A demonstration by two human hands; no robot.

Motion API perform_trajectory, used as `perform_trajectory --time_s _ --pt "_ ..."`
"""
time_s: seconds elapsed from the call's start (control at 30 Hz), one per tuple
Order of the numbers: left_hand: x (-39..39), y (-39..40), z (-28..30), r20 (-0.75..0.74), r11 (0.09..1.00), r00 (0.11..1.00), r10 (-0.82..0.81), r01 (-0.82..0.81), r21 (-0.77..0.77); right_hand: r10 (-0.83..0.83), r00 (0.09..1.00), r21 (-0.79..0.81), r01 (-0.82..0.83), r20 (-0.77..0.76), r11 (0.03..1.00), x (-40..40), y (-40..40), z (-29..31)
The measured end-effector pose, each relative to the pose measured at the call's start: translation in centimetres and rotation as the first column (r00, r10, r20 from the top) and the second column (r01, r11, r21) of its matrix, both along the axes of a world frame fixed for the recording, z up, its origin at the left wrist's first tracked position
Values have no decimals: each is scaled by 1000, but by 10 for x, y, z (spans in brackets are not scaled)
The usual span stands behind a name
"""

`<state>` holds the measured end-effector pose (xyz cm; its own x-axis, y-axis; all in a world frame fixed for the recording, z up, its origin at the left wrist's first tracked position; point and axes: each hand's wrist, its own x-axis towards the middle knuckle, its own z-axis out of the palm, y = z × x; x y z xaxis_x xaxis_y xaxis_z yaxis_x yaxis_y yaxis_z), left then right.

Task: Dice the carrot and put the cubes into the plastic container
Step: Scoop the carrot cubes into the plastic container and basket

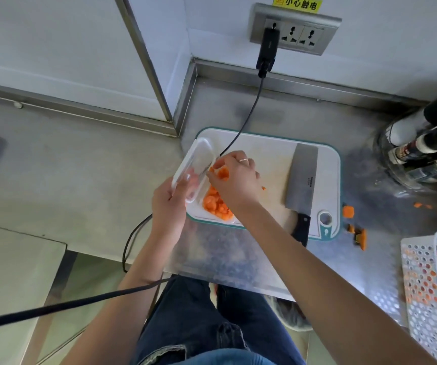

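Note:
A clear plastic container [230, 220] sits on the front left of the white cutting board [264, 143] and holds a heap of orange carrot cubes [216, 205]. My left hand [168, 206] grips a clear plastic lid [199, 159], tilted up beside the container. Whether the lid is hinged to the container, I cannot tell. My right hand [238, 180] hovers just above the container with several carrot pieces [222, 173] pinched in its fingers. A cleaver [303, 177] lies flat on the board to the right of my hands, its black handle toward me.
Carrot scraps [348, 212] lie on the steel counter right of the board. A white perforated basket [420, 275] with carrot pieces stands at the front right, and bottles [422, 146] at the back right. A black cable [251, 109] runs from the wall socket across the board.

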<state>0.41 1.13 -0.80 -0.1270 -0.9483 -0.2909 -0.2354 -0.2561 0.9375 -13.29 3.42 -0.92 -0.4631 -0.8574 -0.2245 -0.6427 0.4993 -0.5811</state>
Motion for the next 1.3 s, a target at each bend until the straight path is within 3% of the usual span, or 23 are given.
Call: perform_trajectory --time_s 0.07,0.23,0.33,0.4,0.47,0.6,0.7,0.8,0.87,0.97,1.03,1.1,1.17,1.23,1.3 --pt "-1 1 3 -50 999 999 18 -16 43 6 995 44 -2 -97 999 7 -4 0" --pt "-4 2 10 -80 1000 997 -6 8 27 44 995 126 -33 -84 991 8 -7 6" --pt "-8 -1 10 -23 997 998 -63 62 -33 139 981 201 -109 -139 974 4 -5 11" --pt "-10 -6 12 8 996 998 -68 68 -51 116 983 136 -97 -143 986 -1 0 11" --pt "-11 -12 13 36 990 993 -110 112 -80 13 996 20 -11 -87 1000 -10 8 9" --pt "-13 -30 16 174 940 946 -272 300 -161 -83 994 -55 87 76 995 -30 28 -3" --pt "-16 -40 16 333 834 855 -399 489 -256 -177 908 -162 254 380 954 -40 38 -1" --pt "-17 -37 14 317 747 768 -557 630 -212 -203 817 -66 281 540 957 -45 44 -4" --pt "-19 -32 14 298 710 729 -616 678 -191 -210 796 4 252 568 968 -44 44 -13" --pt "-18 -23 10 335 660 658 -674 740 -127 -294 760 32 339 580 940 -42 48 -17" --pt "-19 -19 2 226 717 719 -658 689 -103 -393 682 60 458 617 887 -43 54 -16" --pt "-21 -17 -8 245 742 751 -614 654 -145 -447 606 71 540 658 838 -43 60 -12" --pt "-21 -16 -20 318 715 732 -603 672 -193 -351 717 1 440 602 898 -44 60 -7" --pt "-19 -16 -31 433 666 677 -595 717 -205 -94 868 -65 143 487 988 -45 57 -6" --pt "-16 -14 -43 595 570 586 -549 784 -246 155 925 -37 -152 346 988 -48 53 -10"
